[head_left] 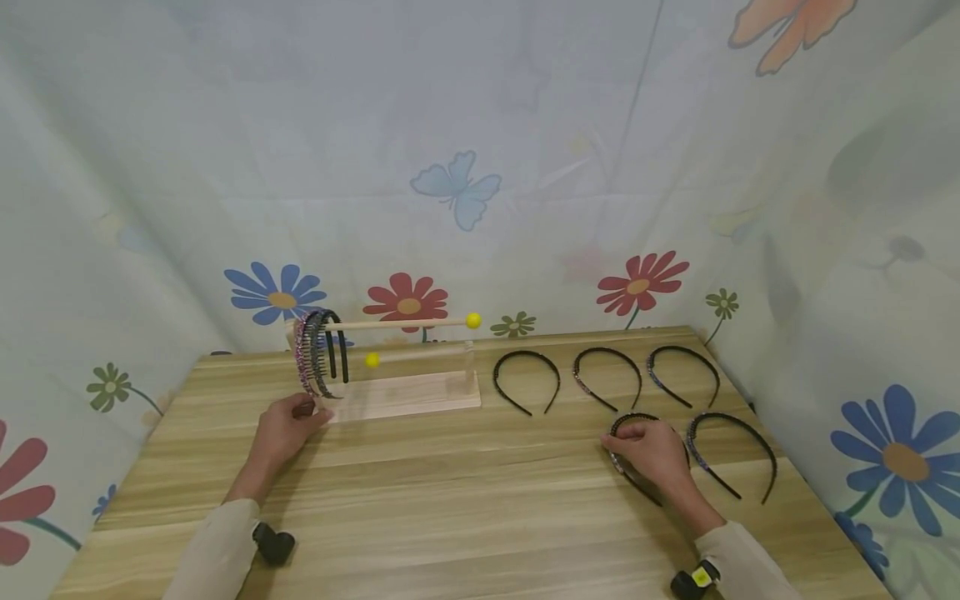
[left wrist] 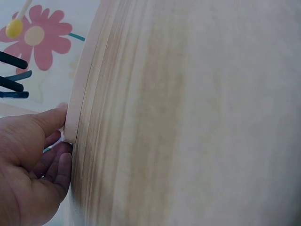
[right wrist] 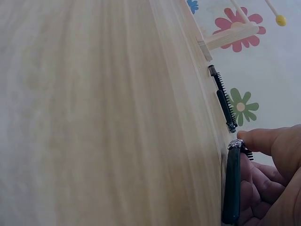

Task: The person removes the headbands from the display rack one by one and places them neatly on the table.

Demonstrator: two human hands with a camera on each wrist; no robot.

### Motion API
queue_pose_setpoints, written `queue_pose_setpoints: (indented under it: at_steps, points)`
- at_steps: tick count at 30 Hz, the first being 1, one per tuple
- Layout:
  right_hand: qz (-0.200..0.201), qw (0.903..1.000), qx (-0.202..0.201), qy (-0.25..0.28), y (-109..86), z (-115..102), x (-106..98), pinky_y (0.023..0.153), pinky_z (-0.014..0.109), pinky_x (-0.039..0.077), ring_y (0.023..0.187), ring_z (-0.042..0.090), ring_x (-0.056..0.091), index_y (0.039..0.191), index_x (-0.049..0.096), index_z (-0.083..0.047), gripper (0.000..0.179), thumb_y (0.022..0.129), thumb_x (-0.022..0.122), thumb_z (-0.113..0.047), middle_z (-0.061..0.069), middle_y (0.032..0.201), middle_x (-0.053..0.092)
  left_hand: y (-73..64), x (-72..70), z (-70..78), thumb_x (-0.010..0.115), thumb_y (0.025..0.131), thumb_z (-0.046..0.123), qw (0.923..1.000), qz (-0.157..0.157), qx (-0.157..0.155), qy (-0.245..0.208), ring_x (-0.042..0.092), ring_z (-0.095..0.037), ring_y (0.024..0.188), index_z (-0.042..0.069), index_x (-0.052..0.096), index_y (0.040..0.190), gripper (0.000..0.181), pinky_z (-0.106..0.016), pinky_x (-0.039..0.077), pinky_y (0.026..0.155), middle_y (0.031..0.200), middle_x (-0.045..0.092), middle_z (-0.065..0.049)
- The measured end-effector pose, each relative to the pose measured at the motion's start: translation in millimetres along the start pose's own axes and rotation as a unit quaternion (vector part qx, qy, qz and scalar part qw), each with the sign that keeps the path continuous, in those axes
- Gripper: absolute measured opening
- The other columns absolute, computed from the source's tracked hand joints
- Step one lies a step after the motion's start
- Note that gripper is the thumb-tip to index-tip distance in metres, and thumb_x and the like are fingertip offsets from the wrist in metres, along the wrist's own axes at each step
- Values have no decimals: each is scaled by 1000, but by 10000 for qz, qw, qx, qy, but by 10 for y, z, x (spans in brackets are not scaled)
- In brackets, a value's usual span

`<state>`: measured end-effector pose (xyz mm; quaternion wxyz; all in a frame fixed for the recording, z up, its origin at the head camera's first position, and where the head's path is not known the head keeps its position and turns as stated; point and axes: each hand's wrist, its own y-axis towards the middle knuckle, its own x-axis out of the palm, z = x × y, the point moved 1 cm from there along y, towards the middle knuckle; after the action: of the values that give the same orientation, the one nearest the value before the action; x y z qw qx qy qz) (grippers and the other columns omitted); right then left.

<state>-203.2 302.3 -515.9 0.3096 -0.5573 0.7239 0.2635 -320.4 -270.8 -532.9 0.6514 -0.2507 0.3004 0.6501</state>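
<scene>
My left hand [head_left: 285, 429] grips the left front corner of the wooden headband stand [head_left: 408, 398]; in the left wrist view the thumb and fingers [left wrist: 51, 120] close on the edge of its base. Several headbands [head_left: 318, 354], some with comb teeth, hang at the left end of the stand's upper bar. On the right, my right hand [head_left: 651, 450] pinches a black headband [head_left: 636, 485] by its decorated side. The right wrist view shows the thumb on the sparkly part of this headband [right wrist: 233, 183]. Its far side is partly hidden by the hand.
Three headbands lie in a back row: a plain dark one [head_left: 497, 379], a pinkish one [head_left: 585, 390] and a bluish one [head_left: 663, 385]. Another headband [head_left: 697, 454] lies right of my right hand. The stand's bars end in yellow balls [head_left: 473, 320]. A floral cloth [head_left: 525, 250] hangs behind the table.
</scene>
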Motion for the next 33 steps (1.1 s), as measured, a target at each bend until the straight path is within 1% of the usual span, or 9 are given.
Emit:
queue_pose_setpoints:
  at_steps: [6, 13, 18, 22, 25, 30, 33]
  points:
    - [-14, 9999, 112, 76, -6, 21, 10, 75, 40, 57, 85, 22, 74, 94, 81, -8, 34, 85, 83, -41, 6, 91, 79, -3, -1, -7, 71, 98, 32, 10000, 10, 33, -34, 63, -46, 118, -10, 58, 134, 57, -58, 52, 98, 132, 61, -33]
    - [-18, 9999, 60, 107, -7, 16, 3, 74, 38, 58, 83, 21, 74, 95, 81, -8, 34, 86, 83, -40, 7, 91, 79, -7, 1, -13, 70, 98, 33, 10000, -15, -9, -26, 62, -46, 119, -11, 56, 136, 59, -58, 52, 98, 132, 61, -34]
    - [36, 9999, 29, 97, -15, 9, -3, 71, 36, 57, 81, 18, 74, 95, 82, -9, 32, 85, 83, -40, 5, 90, 79, -12, -4, -9, 70, 98, 33, 10000, -26, -18, -43, 62, -46, 119, -11, 57, 136, 59, -58, 51, 99, 133, 60, -34]
    - [30, 9999, -49, 134, -24, 2, -11, 66, 32, 56, 76, 14, 73, 95, 82, -11, 30, 86, 83, -40, 3, 87, 79, -11, -7, -1, 70, 98, 33, 10000, -27, -22, -36, 62, -46, 120, -11, 56, 136, 60, -58, 51, 99, 133, 60, -33]
    - [40, 9998, -172, 133, -27, -5, -23, 63, 31, 56, 74, 14, 72, 96, 81, -9, 31, 87, 83, -38, 4, 87, 79, -10, -9, 5, 70, 98, 32, 10000, -22, 13, -22, 62, -46, 119, -11, 56, 136, 59, -58, 51, 99, 133, 60, -34]
    - [90, 9990, -418, 134, -18, -67, -68, 63, 31, 56, 80, 18, 72, 104, 78, -5, 32, 88, 83, -32, 7, 91, 78, -10, -9, 9, 70, 98, 31, 10000, -17, 59, -35, 62, -46, 119, -12, 56, 136, 59, -58, 51, 99, 133, 60, -34]
    - [49, 9985, -508, 179, -2, -139, -105, 67, 31, 58, 84, 19, 72, 110, 77, -4, 34, 89, 81, -31, 7, 96, 77, -7, -7, 11, 70, 98, 31, 10000, -15, 60, -33, 62, -47, 119, -12, 56, 136, 59, -58, 51, 99, 133, 60, -34]
